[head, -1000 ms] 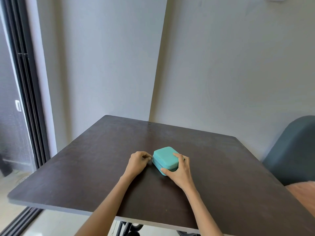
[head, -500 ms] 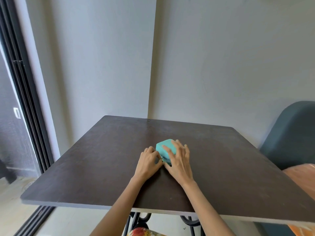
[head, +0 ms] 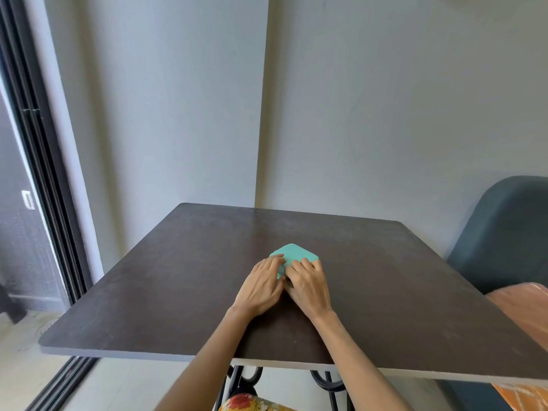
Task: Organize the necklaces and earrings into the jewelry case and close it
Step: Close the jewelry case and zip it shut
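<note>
Head view, as I read it from the remote station: a dark brown table (head: 385, 292) with a matte, faintly streaked top and a pale edge band fills the lower half of the frame; its far corner sits in the angle where two grey-white walls (head: 385, 114) meet. The teal jewelry case (head: 296, 253), lid down, lies on the table just beyond the fingertips of both hands, turned so one corner points away from me. The left hand (head: 261, 287) lies palm-down with its fingers (head: 274, 261) extended and only slightly bent, their tips resting on the near left edge of the case; it grips nothing that I can see. The right hand (head: 308, 287) lies alongside, touching the left; its fingers (head: 310, 266) curve gently over the near right part of the lid, pressing rather than clasping; whether the thumb pinches anything underneath I cannot tell. To the left of the left-hand fingers, well apart, stands a dark sliding door frame (head: 44, 173); to the right of the right-hand fingers, past the table edge, a blue-grey chair back (head: 510, 232); nearer me than the fingers, below the table edge, black curved table legs (head: 323, 381) over a pale floor (head: 118, 387).
</note>
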The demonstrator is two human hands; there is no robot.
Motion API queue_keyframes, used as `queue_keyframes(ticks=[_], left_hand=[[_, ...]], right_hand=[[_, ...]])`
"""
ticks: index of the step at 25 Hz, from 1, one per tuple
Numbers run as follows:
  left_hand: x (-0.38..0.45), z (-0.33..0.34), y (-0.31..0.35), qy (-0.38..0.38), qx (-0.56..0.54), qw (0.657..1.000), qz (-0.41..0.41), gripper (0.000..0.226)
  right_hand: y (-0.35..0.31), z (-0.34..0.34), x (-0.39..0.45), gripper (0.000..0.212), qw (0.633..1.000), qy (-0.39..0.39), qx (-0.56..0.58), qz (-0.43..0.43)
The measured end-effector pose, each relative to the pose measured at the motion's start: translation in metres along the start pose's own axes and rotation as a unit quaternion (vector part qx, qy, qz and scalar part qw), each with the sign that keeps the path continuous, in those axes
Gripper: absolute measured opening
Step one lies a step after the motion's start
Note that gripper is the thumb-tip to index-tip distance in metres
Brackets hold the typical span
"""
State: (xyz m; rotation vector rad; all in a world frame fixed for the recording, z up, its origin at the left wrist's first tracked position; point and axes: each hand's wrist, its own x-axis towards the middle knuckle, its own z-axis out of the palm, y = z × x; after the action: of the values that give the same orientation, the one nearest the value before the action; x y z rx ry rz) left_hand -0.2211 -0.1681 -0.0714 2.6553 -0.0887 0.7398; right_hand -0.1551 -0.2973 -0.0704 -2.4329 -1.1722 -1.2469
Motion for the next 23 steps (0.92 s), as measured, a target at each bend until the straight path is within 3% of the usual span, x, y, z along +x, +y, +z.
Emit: queue_keyframes(ticks=[2, 5, 8, 11, 23], left_hand=[[0.003, 0.003, -0.002, -0.025, 0.019, 0.999, -0.003, 0.067], [0.007, 0.006, -0.005, -0.043, 0.046, 0.998, -0.020, 0.077], [0.006, 0.005, -0.003, -0.050, 0.069, 0.996, -0.024, 0.074], [0.005, 0.003, -0.001, -0.055, 0.074, 0.995, -0.029, 0.057], [0.011, 0.005, 0.004, -0.060, 0.139, 0.988, -0.033, 0.064]], right_hand=[[0.000, -0.001, -0.001, 0.013, 1.000, 0.008, -0.010, -0.006], [-0.001, -0.005, -0.003, 0.010, 0.999, -0.001, -0.048, -0.017], [-0.001, -0.007, -0.008, 0.008, 0.997, -0.020, -0.081, 0.000], [0.002, -0.010, -0.007, 0.011, 0.995, -0.034, -0.073, 0.061], [0.010, 0.005, -0.002, 0.036, 0.973, -0.058, 0.039, 0.218]])
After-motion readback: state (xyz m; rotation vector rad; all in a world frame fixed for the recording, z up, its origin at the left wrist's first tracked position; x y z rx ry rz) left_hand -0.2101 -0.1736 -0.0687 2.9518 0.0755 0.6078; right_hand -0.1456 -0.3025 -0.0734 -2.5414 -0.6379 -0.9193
